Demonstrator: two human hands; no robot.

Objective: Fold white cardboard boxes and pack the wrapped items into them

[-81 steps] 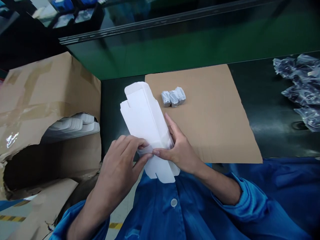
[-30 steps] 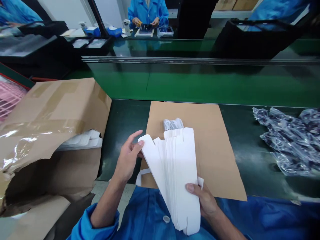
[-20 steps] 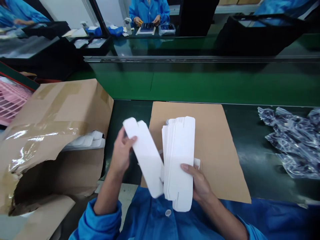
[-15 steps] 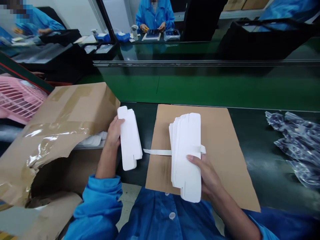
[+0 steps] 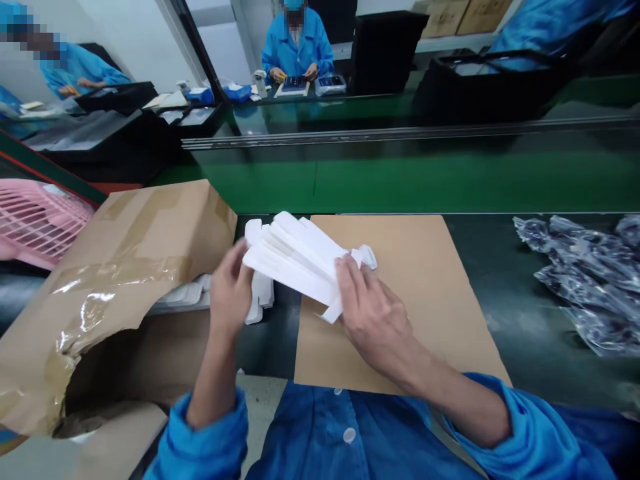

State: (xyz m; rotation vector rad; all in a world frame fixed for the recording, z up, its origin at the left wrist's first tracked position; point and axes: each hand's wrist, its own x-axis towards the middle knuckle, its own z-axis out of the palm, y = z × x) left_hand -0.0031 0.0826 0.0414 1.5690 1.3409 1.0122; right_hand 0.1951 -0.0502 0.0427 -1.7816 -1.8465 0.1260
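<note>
My right hand [image 5: 373, 310] is closed around a fanned stack of white flat-folded cartons [image 5: 295, 257], tilted above a brown cardboard sheet [image 5: 400, 267]. A narrow white strip [image 5: 331, 311] pokes out below the stack by my fingers. My left hand [image 5: 233, 287] has its fingers curled at the left end of these cartons. A smaller pile of white cartons [image 5: 260, 298] lies just behind, partly covered by the held stack. Which of the two piles my left fingertips grip is hard to see.
A torn, taped cardboard box [image 5: 135, 247] with more white cartons [image 5: 185, 295] inside stands at left, beside a pink basket [image 5: 43, 217]. Clear plastic bags [image 5: 585, 273] lie at right. Beyond the green barrier [image 5: 400, 183], people in blue work at another bench.
My right hand has turned the larger stack from upright to slanting and brought it left, towards my left hand. The smaller pile now sits partly behind it. The camera view has shifted slightly.
</note>
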